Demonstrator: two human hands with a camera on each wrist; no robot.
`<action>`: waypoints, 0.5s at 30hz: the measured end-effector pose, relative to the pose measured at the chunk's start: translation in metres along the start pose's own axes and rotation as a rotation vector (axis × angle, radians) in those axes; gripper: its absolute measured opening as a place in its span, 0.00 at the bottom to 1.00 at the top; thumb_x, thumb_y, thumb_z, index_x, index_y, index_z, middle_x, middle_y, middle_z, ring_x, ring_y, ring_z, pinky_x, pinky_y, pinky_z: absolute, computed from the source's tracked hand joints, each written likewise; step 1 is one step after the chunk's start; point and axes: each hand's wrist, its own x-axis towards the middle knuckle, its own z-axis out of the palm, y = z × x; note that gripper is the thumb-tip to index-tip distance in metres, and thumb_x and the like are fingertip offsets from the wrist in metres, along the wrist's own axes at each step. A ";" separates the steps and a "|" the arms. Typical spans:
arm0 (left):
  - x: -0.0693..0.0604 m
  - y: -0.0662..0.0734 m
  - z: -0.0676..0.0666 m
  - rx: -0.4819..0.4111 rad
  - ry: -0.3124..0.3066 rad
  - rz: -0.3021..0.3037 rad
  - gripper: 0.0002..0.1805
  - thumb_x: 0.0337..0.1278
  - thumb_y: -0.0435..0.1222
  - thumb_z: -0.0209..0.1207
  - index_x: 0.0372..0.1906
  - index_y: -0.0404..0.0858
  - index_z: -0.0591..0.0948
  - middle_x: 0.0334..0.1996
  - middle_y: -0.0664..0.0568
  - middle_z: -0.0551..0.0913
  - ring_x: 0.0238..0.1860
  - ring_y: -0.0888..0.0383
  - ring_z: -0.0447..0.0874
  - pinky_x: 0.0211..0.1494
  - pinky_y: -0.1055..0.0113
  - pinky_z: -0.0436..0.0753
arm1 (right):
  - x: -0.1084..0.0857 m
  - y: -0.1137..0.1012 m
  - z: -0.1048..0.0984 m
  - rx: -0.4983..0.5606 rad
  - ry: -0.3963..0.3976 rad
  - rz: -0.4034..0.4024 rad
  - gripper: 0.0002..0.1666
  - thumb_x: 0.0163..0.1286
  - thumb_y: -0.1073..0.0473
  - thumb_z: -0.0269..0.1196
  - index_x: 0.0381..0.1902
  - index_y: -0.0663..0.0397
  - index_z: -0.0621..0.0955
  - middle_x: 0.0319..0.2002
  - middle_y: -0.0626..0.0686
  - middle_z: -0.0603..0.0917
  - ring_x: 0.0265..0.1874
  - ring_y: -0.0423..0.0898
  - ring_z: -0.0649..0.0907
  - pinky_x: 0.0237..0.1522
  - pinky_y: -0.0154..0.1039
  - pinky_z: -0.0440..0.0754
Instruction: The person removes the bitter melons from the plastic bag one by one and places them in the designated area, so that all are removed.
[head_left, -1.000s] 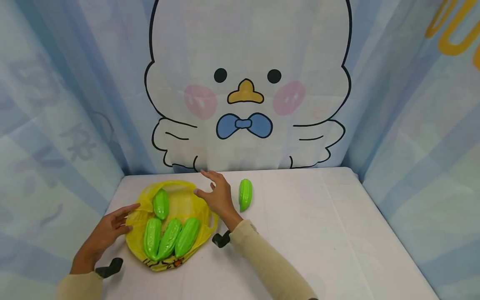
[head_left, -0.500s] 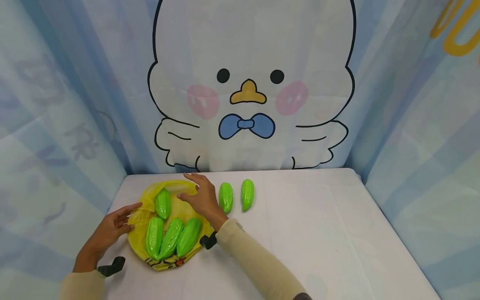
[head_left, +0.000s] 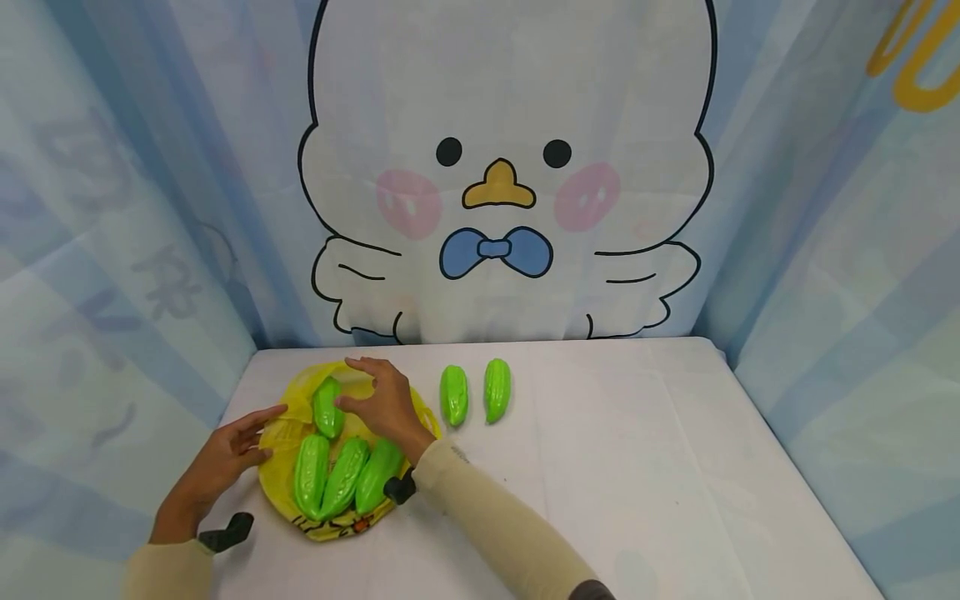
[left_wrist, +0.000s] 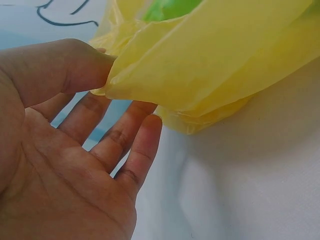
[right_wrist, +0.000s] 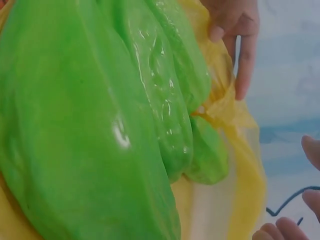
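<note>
A yellow plastic bag (head_left: 272, 483) lies spread open on the left of the table, with several glossy green toy cucumbers (head_left: 343, 479) in it. My left hand (head_left: 217, 462) pinches the bag's left edge between thumb and fingers, as the left wrist view shows. Over the bag's far side hovers my right hand (head_left: 386, 408), thumb and fingers spread apart and holding nothing. Its thumb is close to the upper toy cucumber (head_left: 327, 408); whether they touch I cannot tell. In the right wrist view the green pieces (right_wrist: 85, 120) fill the left side.
Two more toy cucumbers, a nearer one (head_left: 453, 396) and another (head_left: 497, 390), lie side by side on the white table (head_left: 637, 467) right of the bag. A curtain with a cartoon bird (head_left: 495, 100) hangs behind. Dark wrist mounts (head_left: 227, 533) stick out beside both hands.
My right hand has moved left over the bag, towards the upper toy cucumber. The second toy cucumber on the table has come into sight from behind it. My left hand stays on the bag's edge.
</note>
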 end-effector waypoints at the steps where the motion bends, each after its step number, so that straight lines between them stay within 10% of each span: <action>1: 0.000 0.000 0.000 -0.004 -0.001 0.006 0.37 0.73 0.34 0.63 0.82 0.35 0.65 0.82 0.40 0.63 0.62 0.87 0.64 0.58 0.89 0.67 | 0.001 0.000 0.002 -0.011 -0.002 -0.001 0.37 0.66 0.56 0.78 0.72 0.39 0.81 0.74 0.50 0.78 0.73 0.47 0.77 0.69 0.41 0.80; 15: 0.000 0.002 0.000 -0.002 -0.013 -0.012 0.38 0.74 0.36 0.63 0.83 0.36 0.63 0.82 0.32 0.59 0.60 0.87 0.65 0.57 0.88 0.68 | 0.007 0.005 0.022 -0.050 -0.063 0.022 0.35 0.65 0.54 0.79 0.70 0.42 0.83 0.69 0.42 0.82 0.72 0.42 0.77 0.74 0.41 0.76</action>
